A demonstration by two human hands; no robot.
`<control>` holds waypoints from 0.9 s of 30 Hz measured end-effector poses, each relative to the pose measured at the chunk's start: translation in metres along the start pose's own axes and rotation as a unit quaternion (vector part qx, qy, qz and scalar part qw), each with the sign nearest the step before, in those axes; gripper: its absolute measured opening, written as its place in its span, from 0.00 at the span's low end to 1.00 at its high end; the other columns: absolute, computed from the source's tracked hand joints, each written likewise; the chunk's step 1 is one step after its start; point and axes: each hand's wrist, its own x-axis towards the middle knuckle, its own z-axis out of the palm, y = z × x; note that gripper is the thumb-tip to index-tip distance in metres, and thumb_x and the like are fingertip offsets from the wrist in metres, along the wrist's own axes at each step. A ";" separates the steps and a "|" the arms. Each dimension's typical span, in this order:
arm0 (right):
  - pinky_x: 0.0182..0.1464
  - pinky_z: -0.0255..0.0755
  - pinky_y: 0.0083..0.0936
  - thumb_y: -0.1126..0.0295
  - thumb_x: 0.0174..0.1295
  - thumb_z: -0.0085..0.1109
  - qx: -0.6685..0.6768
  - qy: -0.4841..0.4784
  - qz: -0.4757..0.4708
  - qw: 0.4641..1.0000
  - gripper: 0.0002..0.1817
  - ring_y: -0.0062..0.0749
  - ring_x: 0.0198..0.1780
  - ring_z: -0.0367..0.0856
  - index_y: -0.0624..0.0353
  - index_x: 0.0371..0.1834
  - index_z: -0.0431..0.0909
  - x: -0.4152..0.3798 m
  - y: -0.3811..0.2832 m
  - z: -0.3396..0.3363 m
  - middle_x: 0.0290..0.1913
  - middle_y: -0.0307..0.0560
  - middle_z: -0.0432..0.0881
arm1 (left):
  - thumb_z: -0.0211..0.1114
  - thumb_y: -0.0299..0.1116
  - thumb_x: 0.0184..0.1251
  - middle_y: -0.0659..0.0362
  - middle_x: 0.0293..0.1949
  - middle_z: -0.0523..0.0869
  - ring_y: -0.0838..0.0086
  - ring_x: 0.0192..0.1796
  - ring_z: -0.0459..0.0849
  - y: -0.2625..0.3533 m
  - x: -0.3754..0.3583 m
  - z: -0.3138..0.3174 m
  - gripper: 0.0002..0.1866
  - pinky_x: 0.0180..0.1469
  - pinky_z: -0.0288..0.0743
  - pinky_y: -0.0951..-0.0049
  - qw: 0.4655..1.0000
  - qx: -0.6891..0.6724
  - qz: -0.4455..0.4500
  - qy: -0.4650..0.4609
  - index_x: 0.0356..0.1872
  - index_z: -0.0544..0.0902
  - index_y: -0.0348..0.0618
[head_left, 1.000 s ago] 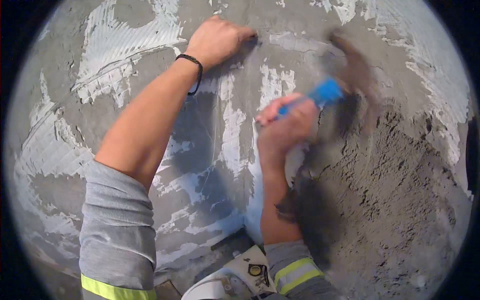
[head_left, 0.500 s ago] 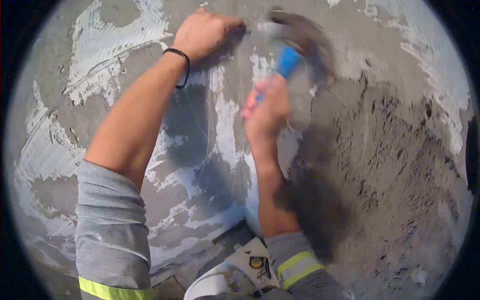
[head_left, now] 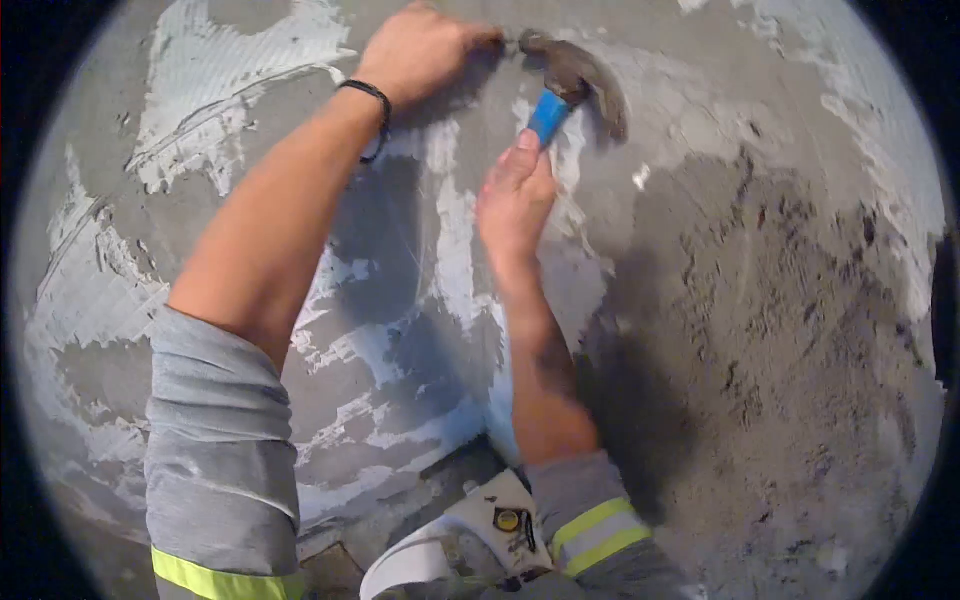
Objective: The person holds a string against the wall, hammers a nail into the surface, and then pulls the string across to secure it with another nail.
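My right hand (head_left: 517,195) is wrapped round the blue handle of a claw hammer (head_left: 570,75), thumb along the grip. The dark, worn hammer head is against or very near the wall, just right of my left fingertips. My left hand (head_left: 425,55) is raised against the wall at the top, thumb and fingers pinched together. Whatever small thing lies between those fingertips and the hammer face is too small to make out. A black cord bracelet circles my left wrist.
The grey wall (head_left: 390,290) carries patches of white ridged adhesive and meets a rough, damp mortar surface (head_left: 780,320) on the right. Low down, a white object (head_left: 450,530) bears a round yellow and black item (head_left: 508,521) and small dark pieces.
The hammer has swung left and its head now sits close to my left fingertips. It was blurred and farther right before. My left hand stays nearly in place.
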 end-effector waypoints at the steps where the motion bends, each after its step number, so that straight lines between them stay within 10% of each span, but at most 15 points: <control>1: 0.23 0.71 0.27 0.50 0.75 0.42 0.116 -0.113 0.320 0.933 0.24 0.30 0.19 0.74 0.60 0.31 0.71 0.006 -0.011 -0.008 0.20 0.45 0.74 | 0.56 0.36 0.65 0.51 0.29 0.87 0.56 0.33 0.86 0.003 0.004 -0.001 0.10 0.39 0.76 0.56 1.000 0.001 -0.002 -0.020 0.41 0.84 0.51; 2: 0.21 0.71 0.21 0.46 0.76 0.38 0.236 -0.214 0.582 0.748 0.26 0.27 0.17 0.70 0.60 0.33 0.69 0.013 -0.016 -0.004 0.20 0.43 0.72 | 0.56 0.36 0.65 0.51 0.29 0.87 0.56 0.33 0.86 0.001 0.008 -0.008 0.10 0.39 0.76 0.56 1.000 0.009 -0.007 -0.009 0.41 0.84 0.51; 6: 0.17 0.66 0.23 0.45 0.76 0.35 0.394 0.043 0.394 0.829 0.27 0.24 0.15 0.68 0.59 0.30 0.67 0.013 -0.031 -0.027 0.16 0.40 0.68 | 0.57 0.35 0.63 0.50 0.29 0.87 0.56 0.32 0.86 0.003 0.006 -0.006 0.10 0.37 0.76 0.57 0.999 0.030 -0.027 -0.026 0.41 0.85 0.51; 12: 0.18 0.65 0.23 0.42 0.74 0.37 0.245 -0.196 0.591 0.743 0.27 0.24 0.16 0.67 0.55 0.32 0.67 0.004 -0.022 -0.010 0.18 0.41 0.68 | 0.57 0.36 0.63 0.50 0.29 0.87 0.56 0.33 0.86 0.004 0.001 0.000 0.11 0.39 0.76 0.57 0.999 0.036 0.005 -0.011 0.43 0.85 0.51; 14: 0.18 0.64 0.22 0.40 0.74 0.38 0.235 -0.076 0.458 0.854 0.27 0.23 0.15 0.65 0.55 0.34 0.66 -0.002 -0.023 -0.015 0.17 0.40 0.66 | 0.57 0.35 0.63 0.51 0.29 0.87 0.55 0.33 0.86 0.006 0.003 -0.004 0.11 0.39 0.76 0.57 1.000 -0.013 0.014 0.009 0.43 0.85 0.52; 18: 0.18 0.64 0.22 0.38 0.72 0.39 0.204 -0.052 0.399 0.892 0.28 0.24 0.15 0.64 0.55 0.36 0.65 0.008 -0.024 -0.057 0.17 0.40 0.67 | 0.57 0.34 0.64 0.50 0.33 0.87 0.55 0.36 0.86 0.005 0.009 -0.007 0.12 0.42 0.76 0.58 0.998 0.020 -0.031 -0.060 0.44 0.85 0.50; 20: 0.19 0.65 0.25 0.36 0.71 0.40 0.435 -0.066 0.578 0.687 0.29 0.26 0.15 0.65 0.55 0.34 0.65 -0.001 -0.044 -0.100 0.18 0.41 0.67 | 0.56 0.34 0.64 0.48 0.39 0.87 0.54 0.41 0.86 0.001 0.004 0.006 0.13 0.47 0.77 0.57 0.994 -0.016 -0.010 0.104 0.46 0.84 0.49; 27: 0.23 0.63 0.26 0.44 0.73 0.39 0.208 -0.374 0.617 0.660 0.29 0.27 0.17 0.67 0.56 0.23 0.67 -0.055 -0.101 -0.289 0.15 0.39 0.68 | 0.55 0.38 0.71 0.51 0.38 0.88 0.53 0.43 0.85 -0.008 -0.006 0.007 0.12 0.46 0.78 0.55 0.996 0.016 -0.057 0.059 0.49 0.83 0.55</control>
